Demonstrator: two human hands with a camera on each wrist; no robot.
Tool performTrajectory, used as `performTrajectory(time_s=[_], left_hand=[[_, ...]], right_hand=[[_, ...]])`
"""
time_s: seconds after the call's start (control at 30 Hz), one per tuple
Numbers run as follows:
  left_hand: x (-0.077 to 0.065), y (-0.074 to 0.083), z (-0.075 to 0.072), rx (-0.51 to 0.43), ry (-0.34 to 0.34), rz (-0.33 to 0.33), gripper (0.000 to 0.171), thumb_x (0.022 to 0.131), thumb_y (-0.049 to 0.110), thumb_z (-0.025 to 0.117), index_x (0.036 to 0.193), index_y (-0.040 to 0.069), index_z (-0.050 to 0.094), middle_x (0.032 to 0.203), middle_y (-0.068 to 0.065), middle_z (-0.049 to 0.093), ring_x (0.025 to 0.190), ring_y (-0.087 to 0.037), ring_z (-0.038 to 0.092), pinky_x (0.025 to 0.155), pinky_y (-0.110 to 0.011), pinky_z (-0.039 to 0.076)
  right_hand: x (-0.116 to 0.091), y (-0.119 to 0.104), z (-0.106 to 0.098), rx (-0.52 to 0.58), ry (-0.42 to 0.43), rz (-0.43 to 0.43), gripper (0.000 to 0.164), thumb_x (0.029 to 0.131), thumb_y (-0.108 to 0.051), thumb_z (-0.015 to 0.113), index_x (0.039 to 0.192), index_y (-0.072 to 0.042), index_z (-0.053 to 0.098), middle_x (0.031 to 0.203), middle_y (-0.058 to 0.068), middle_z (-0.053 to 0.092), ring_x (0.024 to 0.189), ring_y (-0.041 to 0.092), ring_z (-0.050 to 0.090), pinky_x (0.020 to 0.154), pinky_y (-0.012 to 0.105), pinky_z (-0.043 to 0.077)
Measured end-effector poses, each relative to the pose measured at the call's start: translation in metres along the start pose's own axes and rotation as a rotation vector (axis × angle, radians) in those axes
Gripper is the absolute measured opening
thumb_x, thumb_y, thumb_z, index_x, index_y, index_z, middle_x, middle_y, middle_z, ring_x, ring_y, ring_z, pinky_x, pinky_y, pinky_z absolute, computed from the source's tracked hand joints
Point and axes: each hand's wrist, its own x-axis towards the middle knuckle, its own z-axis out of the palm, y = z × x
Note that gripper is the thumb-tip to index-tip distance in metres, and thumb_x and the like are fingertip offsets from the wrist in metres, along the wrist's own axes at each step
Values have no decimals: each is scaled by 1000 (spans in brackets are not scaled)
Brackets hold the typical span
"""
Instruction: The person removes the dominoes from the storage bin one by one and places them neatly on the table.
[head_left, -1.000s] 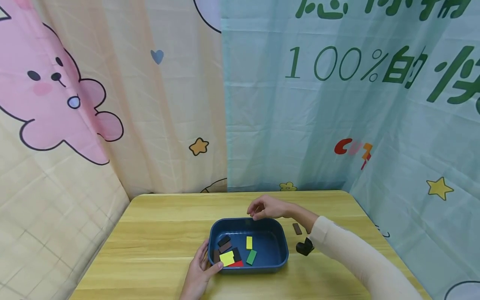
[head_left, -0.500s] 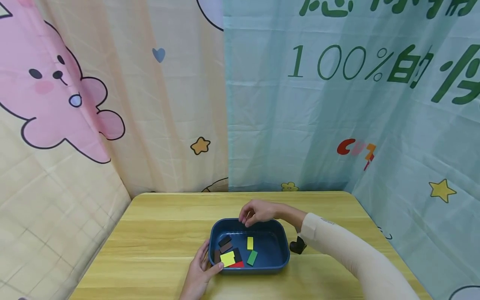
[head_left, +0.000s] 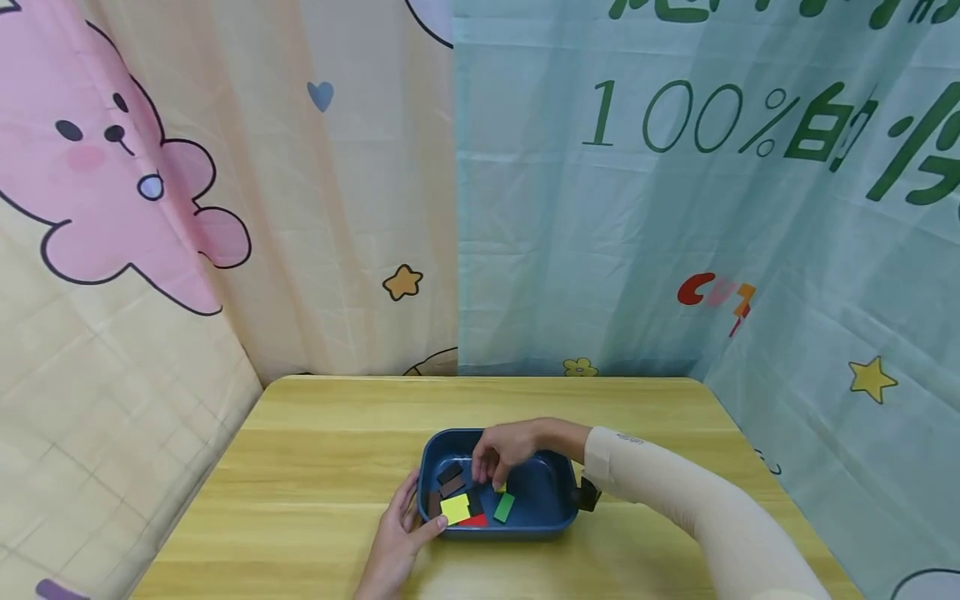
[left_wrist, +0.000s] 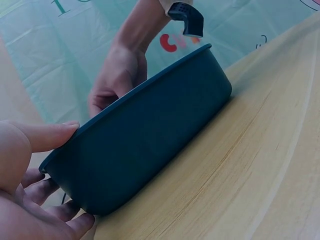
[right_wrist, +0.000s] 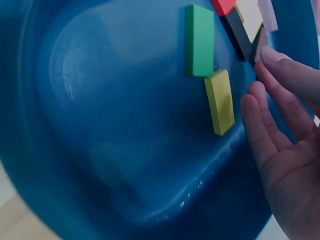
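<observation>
Blue bin (head_left: 517,533): one, set on the table (head_left: 315,467), gripped at its left end by the left hand (head_left: 397,533), the thumb laid on the rim and the fingers set against the outer wall. Contents of the bin: small coloured blocks, at least eight counted. In its left half were noted an upper black block (head_left: 450,472), a brown block (head_left: 452,485) just beside it, and a second brown block (head_left: 434,502) by the left wall. Near the bin's front left corner a yellow patch (head_left: 454,507), possibly more than one piece, was overlapped with a red block (head_left: 474,521) and a lower black block (head_left: 475,505). Toward the bin's middle a green block (right_wrist: 200,42) and a yellow block (right_wrist: 220,102) were found lying apart from that cluster. The right hand (head_left: 506,446) was held over the bin with its fingertips inside, thumb and forefinger near the cluster; whether anything was pinched there could not be told. Progress was judged partial: a mixed lot was gathered in the bin, loosely strewn, with no sorting by colour evident. Whether pieces were being added or withdrawn could not be established, nor any remainder outside the bin, the table behind the right forearm being hidden.
</observation>
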Motion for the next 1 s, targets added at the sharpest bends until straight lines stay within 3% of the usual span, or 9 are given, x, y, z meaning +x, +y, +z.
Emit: performTrajectory(time_s=[0.6, 1.0], left_hand=[[-2, 2, -3, -43, -10, -27, 92, 90, -1, 77, 162, -3, 20, 166, -29, 19, 150, -49, 19, 116, -54, 33], [1, 2, -4, -79, -21, -39, 89, 91, -3, 75, 161, -3, 21, 166, -29, 19, 150, -48, 21, 118, -55, 30]], right_hand=[[18, -11, 15, -327, -106, 72, 28, 79, -5, 91, 97, -18, 74, 90, -14, 66, 84, 2, 59, 79, 14, 53], [17, -6, 18, -404, -87, 51, 30, 76, -12, 94, 94, -21, 72, 88, -14, 64, 82, 1, 57, 76, 13, 53]])
